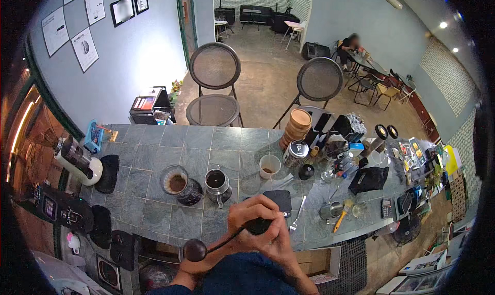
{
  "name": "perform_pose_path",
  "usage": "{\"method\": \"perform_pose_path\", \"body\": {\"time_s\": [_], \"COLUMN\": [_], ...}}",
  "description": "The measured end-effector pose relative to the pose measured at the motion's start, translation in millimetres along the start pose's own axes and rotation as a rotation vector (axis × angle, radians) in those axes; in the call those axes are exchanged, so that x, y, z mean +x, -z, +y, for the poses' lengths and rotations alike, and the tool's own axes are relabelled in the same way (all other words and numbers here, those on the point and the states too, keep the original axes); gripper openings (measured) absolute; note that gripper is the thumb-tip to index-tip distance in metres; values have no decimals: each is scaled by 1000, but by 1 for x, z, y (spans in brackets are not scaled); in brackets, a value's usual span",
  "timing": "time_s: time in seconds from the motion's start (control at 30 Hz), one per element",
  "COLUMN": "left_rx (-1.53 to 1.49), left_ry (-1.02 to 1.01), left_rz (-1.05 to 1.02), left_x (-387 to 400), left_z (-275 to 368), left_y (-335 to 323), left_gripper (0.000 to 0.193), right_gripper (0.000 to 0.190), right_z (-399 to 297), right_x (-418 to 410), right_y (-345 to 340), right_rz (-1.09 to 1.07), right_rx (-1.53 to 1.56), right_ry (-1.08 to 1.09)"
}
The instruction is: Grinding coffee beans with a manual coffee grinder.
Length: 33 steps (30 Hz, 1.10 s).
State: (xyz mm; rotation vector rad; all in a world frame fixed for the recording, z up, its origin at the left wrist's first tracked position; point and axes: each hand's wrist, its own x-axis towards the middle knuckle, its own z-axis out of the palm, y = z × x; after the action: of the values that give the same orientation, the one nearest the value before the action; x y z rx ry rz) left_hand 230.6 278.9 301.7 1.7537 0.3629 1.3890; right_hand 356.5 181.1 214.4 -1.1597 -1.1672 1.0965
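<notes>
Both my hands are closed around the dark body of a manual coffee grinder (258, 227) in front of my chest. My left hand (247, 213) wraps it from the left, and my right hand (275, 239) grips it from the right. Its crank arm slants down left over my left forearm to a round dark knob (195, 250). Most of the body is hidden by my fingers. Beyond my hands, a black digital scale (279, 203) lies on the tiled counter (154, 217). A metal pouring kettle (219, 184) with dark contents stands farther left.
A dripper (174, 180) with brown grounds sits on a glass server (190, 194). A cup (269, 166), fork (297, 214), metal pitcher (331, 210) and brush (342, 216) stand or lie rightward. An electric grinder (79, 161) is at left. A person (350, 49) sits far back.
</notes>
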Motion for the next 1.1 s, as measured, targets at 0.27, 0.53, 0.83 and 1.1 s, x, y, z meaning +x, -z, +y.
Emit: {"method": "perform_pose_path", "body": {"time_s": [0.27,0.53,0.83,1.1], "left_rx": [-10,-523,-1421,-1416], "left_ry": [-8,439,1157,1314], "left_rz": [87,422,554,504], "left_x": [-8,-21,-42,-61], "left_z": [0,-5,-11,-25], "left_y": [-4,2,-8,-23], "left_gripper": [7,12,32,40], "right_gripper": [62,63,62,58], "right_z": [23,40,95,103], "right_x": [12,15,50,68], "right_y": [3,37,83,102], "right_rz": [229,346,467,461], "right_rx": [-105,-365,-567,-488], "right_ry": [179,155,240,146]}}
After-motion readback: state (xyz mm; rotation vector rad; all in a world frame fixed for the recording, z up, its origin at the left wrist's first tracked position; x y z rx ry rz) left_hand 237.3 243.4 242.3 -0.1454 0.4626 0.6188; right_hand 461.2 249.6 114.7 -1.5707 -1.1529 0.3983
